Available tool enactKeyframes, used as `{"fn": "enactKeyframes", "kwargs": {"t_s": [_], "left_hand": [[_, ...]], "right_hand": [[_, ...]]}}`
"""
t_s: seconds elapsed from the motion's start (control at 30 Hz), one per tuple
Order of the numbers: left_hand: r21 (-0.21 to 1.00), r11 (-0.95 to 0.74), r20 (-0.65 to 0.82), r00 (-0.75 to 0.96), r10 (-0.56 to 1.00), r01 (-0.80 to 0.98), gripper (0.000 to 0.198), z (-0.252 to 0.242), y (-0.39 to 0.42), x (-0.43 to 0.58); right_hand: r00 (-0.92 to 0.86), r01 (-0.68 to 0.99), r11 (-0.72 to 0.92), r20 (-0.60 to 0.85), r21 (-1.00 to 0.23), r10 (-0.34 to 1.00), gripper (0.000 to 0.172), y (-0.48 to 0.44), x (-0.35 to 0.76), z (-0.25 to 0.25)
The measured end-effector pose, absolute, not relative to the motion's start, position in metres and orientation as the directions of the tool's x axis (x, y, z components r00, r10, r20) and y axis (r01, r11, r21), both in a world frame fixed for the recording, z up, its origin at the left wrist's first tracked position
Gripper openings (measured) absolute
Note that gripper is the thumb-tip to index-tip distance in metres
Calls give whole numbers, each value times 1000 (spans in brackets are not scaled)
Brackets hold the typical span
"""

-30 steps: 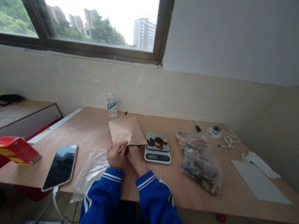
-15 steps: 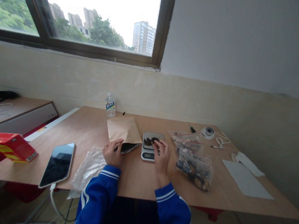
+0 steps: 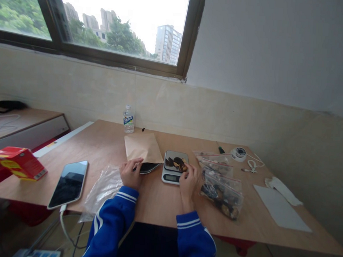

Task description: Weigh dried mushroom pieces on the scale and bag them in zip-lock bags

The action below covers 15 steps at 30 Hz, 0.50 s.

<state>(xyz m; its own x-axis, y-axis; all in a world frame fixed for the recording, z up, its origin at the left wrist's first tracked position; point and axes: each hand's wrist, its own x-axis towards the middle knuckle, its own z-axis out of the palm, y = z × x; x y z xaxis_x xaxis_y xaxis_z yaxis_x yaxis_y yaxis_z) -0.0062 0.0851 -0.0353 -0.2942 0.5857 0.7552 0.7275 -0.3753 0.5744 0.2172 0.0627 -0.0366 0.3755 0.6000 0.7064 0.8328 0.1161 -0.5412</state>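
My left hand (image 3: 130, 173) is closed on the near edge of a brown paper bag (image 3: 143, 147). Under the paper a dark round dish (image 3: 150, 167) shows only its near rim. My right hand (image 3: 189, 178) is at the right side of a white kitchen scale (image 3: 168, 177), fingers pinched on a pale-edged piece among the dark brown dried mushroom slices (image 3: 176, 162) lying on its pan. The scale's display is too small to read. Clear zip bags (image 3: 222, 192) of similar dark and tan pieces lie right of my right hand.
A crumpled clear plastic bag (image 3: 104, 190) lies beside my left forearm. Farther left are a phone (image 3: 69, 184) on a cable and a red box (image 3: 19, 163). A water bottle (image 3: 128, 119) stands at the back. Rightward are a white camera (image 3: 239, 153) and a white sheet (image 3: 282, 208).
My right hand has drawn back slightly to the right and nearer me, uncovering more of the slices on the scale. My left hand stays at the paper bag. The view has shifted a little.
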Motion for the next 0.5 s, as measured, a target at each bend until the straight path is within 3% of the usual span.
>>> {"fn": "enactKeyframes", "kwargs": {"t_s": [0.13, 0.27, 0.37, 0.5], "left_hand": [[568, -371, 754, -284, 592, 735, 16, -35, 85, -6], [537, -385, 770, -249, 588, 751, 17, -34, 85, -6], [508, -395, 790, -230, 569, 766, 17, -33, 85, -6], [475, -416, 813, -205, 545, 775, 16, -35, 87, -7]], "right_hand": [[347, 811, 209, 736, -547, 581, 30, 56, 207, -32], [-49, 786, 487, 747, -380, 663, 32, 49, 181, -34], [-370, 717, 654, 663, -242, 651, 36, 51, 155, -36], [-491, 669, 710, 586, -219, 644, 40, 65, 126, -37]]}}
